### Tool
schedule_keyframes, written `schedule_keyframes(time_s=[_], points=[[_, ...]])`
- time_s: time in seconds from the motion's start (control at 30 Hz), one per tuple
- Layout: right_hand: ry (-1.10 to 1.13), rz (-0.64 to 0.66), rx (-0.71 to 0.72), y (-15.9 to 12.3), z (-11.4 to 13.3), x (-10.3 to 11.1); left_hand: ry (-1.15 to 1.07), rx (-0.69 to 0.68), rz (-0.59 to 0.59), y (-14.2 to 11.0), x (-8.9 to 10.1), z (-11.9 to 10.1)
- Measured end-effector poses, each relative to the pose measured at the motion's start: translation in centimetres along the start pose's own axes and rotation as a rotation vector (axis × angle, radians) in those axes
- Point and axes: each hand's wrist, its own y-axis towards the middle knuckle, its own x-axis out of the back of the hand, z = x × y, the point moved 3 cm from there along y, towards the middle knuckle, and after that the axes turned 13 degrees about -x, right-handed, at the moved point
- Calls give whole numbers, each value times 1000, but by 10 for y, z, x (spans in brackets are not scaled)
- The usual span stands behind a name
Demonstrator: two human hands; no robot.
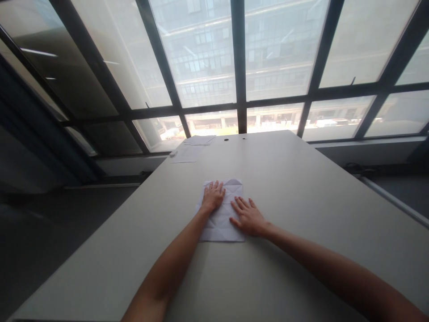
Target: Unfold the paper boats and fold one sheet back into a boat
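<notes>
A creased white sheet of paper [223, 223] lies flat on the light grey table [295, 201], its far corners folded in. My left hand [212, 197] rests palm down on the sheet's upper left part, fingers stretched out. Flat on the sheet's right side lies my right hand [248, 217], fingers spread and pointing up and left. Neither hand grips anything.
More white sheets [194, 145] lie at the table's far left corner, near the window. Two small dark round spots [226, 139] sit by the far edge. Large dark-framed windows [238, 62] rise behind the table. The floor drops away darkly on both sides.
</notes>
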Motion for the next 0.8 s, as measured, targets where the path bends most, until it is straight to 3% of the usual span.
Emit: schedule_keyframes(time_s=[0.27,0.53,0.8], points=[[15,-28,-83,8,-19,3,26,-116,51,-10,-2,-19],[94,-228,-378,29,-57,16,21,-120,68,-6,-4,-19],[149,-336,-256,24,-56,23,20,-119,46,-6,-4,-22]])
